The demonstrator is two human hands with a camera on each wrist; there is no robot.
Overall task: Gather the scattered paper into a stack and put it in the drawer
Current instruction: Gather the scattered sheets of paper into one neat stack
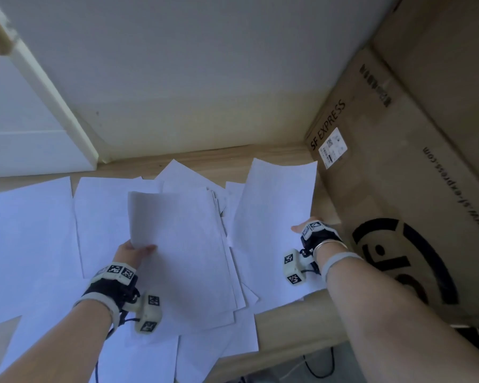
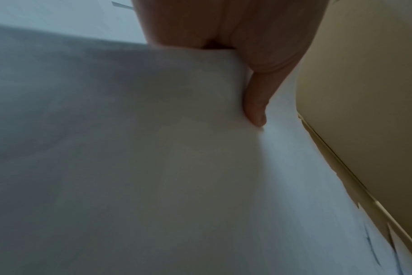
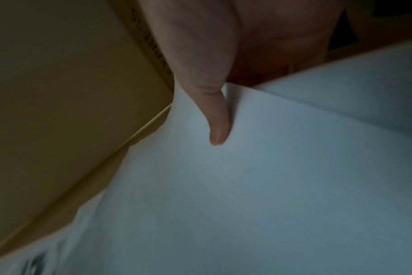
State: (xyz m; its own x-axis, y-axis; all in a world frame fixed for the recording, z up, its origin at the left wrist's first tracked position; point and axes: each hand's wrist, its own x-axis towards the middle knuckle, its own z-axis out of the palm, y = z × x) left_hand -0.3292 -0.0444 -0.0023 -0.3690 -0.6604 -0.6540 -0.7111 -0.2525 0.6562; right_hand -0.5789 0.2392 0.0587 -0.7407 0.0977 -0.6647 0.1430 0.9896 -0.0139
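Several white paper sheets (image 1: 39, 230) lie scattered over a wooden desk (image 1: 288, 313). In the middle, my left hand (image 1: 134, 252) pinches the left edge of a rough stack of sheets (image 1: 183, 250), thumb on top; the wrist view shows that thumb (image 2: 255, 104) pressed on the lifted stack (image 2: 129, 148). To the right, my right hand (image 1: 304, 229) pinches the right edge of a single sheet (image 1: 274, 205), raised and tilted off the desk. Its thumb (image 3: 218, 128) lies on that sheet (image 3: 259, 186). No drawer is visible.
A large SF Express cardboard box (image 1: 398, 175) stands against the desk's right side, close to my right hand. A white wall (image 1: 177, 64) backs the desk. White cabinet panels (image 1: 25, 120) are at the left. Cables (image 1: 315, 366) hang below the front edge.
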